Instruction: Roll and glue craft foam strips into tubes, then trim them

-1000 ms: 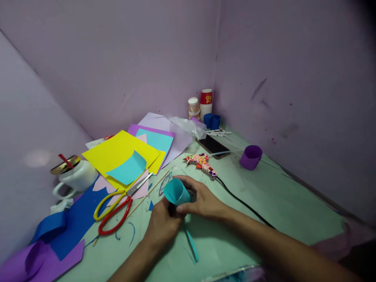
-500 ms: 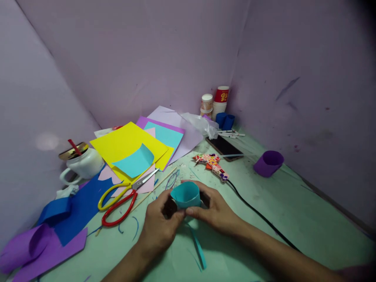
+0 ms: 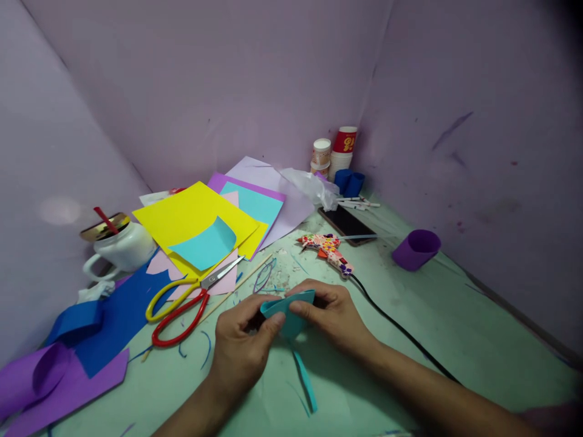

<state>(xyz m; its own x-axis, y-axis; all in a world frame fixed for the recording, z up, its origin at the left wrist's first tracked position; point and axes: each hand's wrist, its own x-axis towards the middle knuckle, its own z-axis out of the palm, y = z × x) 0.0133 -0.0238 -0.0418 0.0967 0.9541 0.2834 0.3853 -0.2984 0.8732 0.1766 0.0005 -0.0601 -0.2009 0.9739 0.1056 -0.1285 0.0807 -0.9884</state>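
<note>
- The counter (image 3: 455, 321) has a pale green top; the middle of my clock is the blue-green loop (image 3: 292, 328), and 12 is the far side
- A big yellow sheet (image 3: 182, 209) lies between 10 and 11 o'clock, with a small light blue piece (image 3: 204, 246) curling up on top of it
- A dark blue sheet (image 3: 121, 318) lies at 9 o'clock, past the scissors (image 3: 212, 281), which have one red handle and one yellow handle
- The left hand (image 3: 241, 340) is at 8 o'clock, its fingers bent and almost closed, the thumb in front, pinching one end of the loop
- The right hand (image 3: 337, 317) is at 3 o'clock, its fingers nearly closed too, with the thumb on the front of the loop and the others behind
- A white mug (image 3: 130, 247) stands at 10 o'clock, well apart from the hands
- A flowery glue gun (image 3: 323, 244) lies at 1 o'clock, with a dark phone (image 3: 348, 226) just behind it
- A purple loop (image 3: 412, 254) sits at 2 o'clock
- The blue-green loop is between both hands, squeezed almost flat; I can't tell if its bottom touches the counter
- A thin blue-green strip (image 3: 305, 383) lies between 5 and 6 o'clock
</note>
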